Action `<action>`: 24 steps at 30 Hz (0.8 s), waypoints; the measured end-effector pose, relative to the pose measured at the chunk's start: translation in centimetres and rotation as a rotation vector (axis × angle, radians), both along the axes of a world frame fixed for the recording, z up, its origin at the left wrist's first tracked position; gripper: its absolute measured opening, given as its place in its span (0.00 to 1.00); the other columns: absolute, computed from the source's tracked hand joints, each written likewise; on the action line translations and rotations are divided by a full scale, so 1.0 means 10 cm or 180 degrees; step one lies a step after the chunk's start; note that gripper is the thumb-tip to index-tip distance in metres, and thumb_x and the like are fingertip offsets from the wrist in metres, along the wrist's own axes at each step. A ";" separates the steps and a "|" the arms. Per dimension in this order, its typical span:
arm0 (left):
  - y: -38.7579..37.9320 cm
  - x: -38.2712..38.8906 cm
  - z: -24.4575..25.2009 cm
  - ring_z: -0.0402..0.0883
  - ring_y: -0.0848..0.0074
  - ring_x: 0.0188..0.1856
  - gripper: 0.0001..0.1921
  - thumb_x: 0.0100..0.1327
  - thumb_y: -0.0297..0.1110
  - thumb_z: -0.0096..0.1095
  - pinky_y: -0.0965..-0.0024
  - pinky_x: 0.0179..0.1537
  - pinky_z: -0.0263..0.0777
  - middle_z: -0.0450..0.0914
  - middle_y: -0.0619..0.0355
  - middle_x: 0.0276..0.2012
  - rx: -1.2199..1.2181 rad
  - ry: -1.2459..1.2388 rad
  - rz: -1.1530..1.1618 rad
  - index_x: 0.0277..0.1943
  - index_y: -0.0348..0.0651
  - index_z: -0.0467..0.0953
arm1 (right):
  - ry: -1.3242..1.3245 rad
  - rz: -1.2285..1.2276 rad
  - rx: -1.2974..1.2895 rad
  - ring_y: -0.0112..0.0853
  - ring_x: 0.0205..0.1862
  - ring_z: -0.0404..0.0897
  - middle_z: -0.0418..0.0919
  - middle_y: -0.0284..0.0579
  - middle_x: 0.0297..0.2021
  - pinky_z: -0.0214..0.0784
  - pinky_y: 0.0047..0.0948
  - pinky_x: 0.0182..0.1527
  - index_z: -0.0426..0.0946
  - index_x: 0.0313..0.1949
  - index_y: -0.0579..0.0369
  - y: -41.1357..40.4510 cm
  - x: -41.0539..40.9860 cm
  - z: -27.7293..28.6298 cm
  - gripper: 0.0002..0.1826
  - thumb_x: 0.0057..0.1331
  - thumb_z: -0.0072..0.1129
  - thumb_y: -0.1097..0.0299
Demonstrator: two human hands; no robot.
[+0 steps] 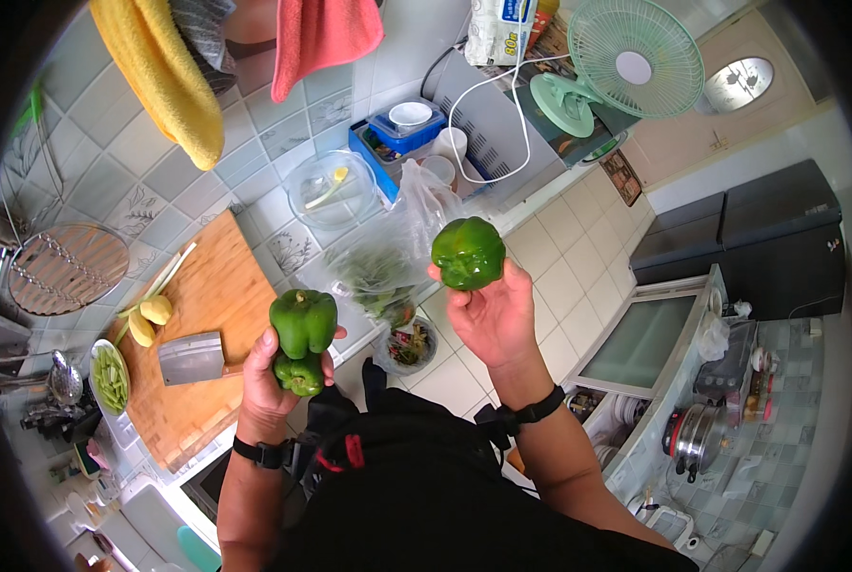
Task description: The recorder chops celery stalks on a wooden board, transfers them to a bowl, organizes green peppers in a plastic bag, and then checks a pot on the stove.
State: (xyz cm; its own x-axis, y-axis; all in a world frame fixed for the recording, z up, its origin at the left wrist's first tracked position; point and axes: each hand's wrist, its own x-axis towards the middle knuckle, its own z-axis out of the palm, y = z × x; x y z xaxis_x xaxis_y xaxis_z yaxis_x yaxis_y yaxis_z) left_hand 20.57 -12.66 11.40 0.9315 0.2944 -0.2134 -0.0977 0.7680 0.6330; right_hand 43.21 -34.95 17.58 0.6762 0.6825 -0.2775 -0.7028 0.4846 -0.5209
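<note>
Two green bell peppers rest in my left hand (263,375): a larger pepper (303,322) on top, its stem end showing, and a smaller pepper (299,375) below it. A third green bell pepper (467,254) is held up on the fingertips of my right hand (494,311). To the left lies a wooden cutting board (215,286) with a cleaver (191,359) flat on it, near peeled yellowish pieces (156,310) and pale scallion stalks (176,270). Between my hands, beyond them, a clear plastic bag (376,264) of leafy greens sits on the tiled counter.
A plate of cut green pieces (110,377) stands at the board's left edge. Behind the bag are a glass bowl (331,189) and a blue bin (404,136). A lined waste bucket (406,347) is on the floor. A green fan (633,68) stands at the far right.
</note>
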 end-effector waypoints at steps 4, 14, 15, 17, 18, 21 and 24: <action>-0.02 -0.01 0.01 0.89 0.59 0.35 0.45 0.75 0.68 0.60 0.60 0.35 0.85 0.85 0.31 0.59 -0.0006 -0.0018 0.0003 0.76 0.33 0.69 | 0.0109 0.0468 0.0766 0.38 0.54 0.91 0.84 0.63 0.64 0.87 0.30 0.49 0.73 0.73 0.62 -0.08 0.08 -0.23 0.34 0.83 0.54 0.45; -0.07 0.00 -0.01 0.87 0.61 0.32 0.43 0.76 0.72 0.53 0.61 0.31 0.85 0.85 0.36 0.50 -0.0250 0.0043 0.0177 0.70 0.35 0.74 | 0.0229 0.0080 -0.0158 0.30 0.37 0.81 0.84 0.67 0.60 0.74 0.23 0.30 0.78 0.70 0.55 0.03 -0.08 -0.22 0.30 0.81 0.56 0.44; -0.08 0.03 -0.01 0.87 0.61 0.32 0.44 0.76 0.73 0.53 0.61 0.31 0.85 0.85 0.36 0.49 -0.0316 -0.0064 0.0133 0.70 0.35 0.74 | 0.0198 0.0101 -0.0129 0.31 0.39 0.83 0.84 0.64 0.60 0.74 0.22 0.31 0.78 0.70 0.55 0.02 -0.08 -0.21 0.30 0.81 0.56 0.45; -0.04 0.00 -0.09 0.89 0.59 0.36 0.41 0.77 0.69 0.57 0.59 0.37 0.87 0.86 0.35 0.52 -0.0657 -0.0356 -0.0076 0.77 0.44 0.68 | 0.0178 0.0116 -0.0167 0.34 0.43 0.85 0.85 0.61 0.60 0.76 0.22 0.32 0.79 0.69 0.56 0.03 -0.09 -0.24 0.29 0.81 0.57 0.47; -0.04 0.01 -0.11 0.89 0.59 0.36 0.41 0.77 0.70 0.56 0.59 0.37 0.88 0.86 0.35 0.52 -0.0728 -0.0370 -0.0077 0.77 0.43 0.68 | 0.0097 0.0081 -0.0249 0.37 0.48 0.87 0.85 0.59 0.60 0.77 0.22 0.34 0.79 0.69 0.56 0.03 -0.09 -0.25 0.28 0.82 0.57 0.48; -0.04 0.04 -0.13 0.89 0.60 0.36 0.41 0.79 0.71 0.50 0.59 0.36 0.88 0.86 0.36 0.52 -0.0885 -0.0419 -0.0089 0.76 0.42 0.71 | 0.0109 0.0162 -0.0206 0.43 0.55 0.88 0.85 0.54 0.61 0.81 0.23 0.39 0.79 0.68 0.58 0.03 -0.07 -0.29 0.28 0.81 0.60 0.49; -0.02 0.13 -0.09 0.88 0.62 0.35 0.42 0.82 0.71 0.44 0.61 0.35 0.88 0.87 0.38 0.54 -0.1391 -0.0259 -0.0096 0.75 0.37 0.73 | 0.0337 0.0166 -0.0225 0.45 0.57 0.88 0.85 0.55 0.60 0.87 0.26 0.44 0.78 0.68 0.63 0.04 -0.04 -0.33 0.30 0.81 0.62 0.50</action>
State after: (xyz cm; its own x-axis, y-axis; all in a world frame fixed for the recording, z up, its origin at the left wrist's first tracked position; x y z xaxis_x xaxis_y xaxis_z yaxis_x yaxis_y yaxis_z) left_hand 21.85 -12.81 10.49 0.9572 0.1652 -0.2375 -0.1072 0.9650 0.2394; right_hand 42.85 -34.54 14.32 0.6047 0.6922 -0.3940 -0.7789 0.4106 -0.4741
